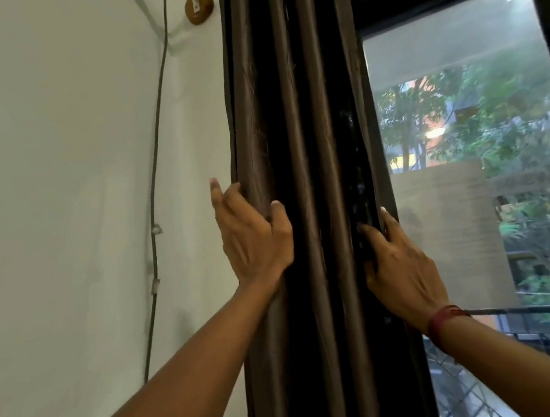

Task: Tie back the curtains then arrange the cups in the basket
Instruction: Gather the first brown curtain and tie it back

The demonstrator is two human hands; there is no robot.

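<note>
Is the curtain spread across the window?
No: the curtain is bunched at the left edge of the window, between the left hand and right hand, glass uncovered.

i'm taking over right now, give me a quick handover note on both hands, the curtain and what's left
Left hand: grips the left edge of the brown curtain, thumb on the front folds.
Right hand: grips the curtain's right edge, fingers curled round it.
The curtain hangs bunched between the wall and the window frame.
Done: curtain gathered into a bundle.
Left: no tie-back shows around it, so tie it. Then arrange the cups in the basket; neither is in view.
</note>
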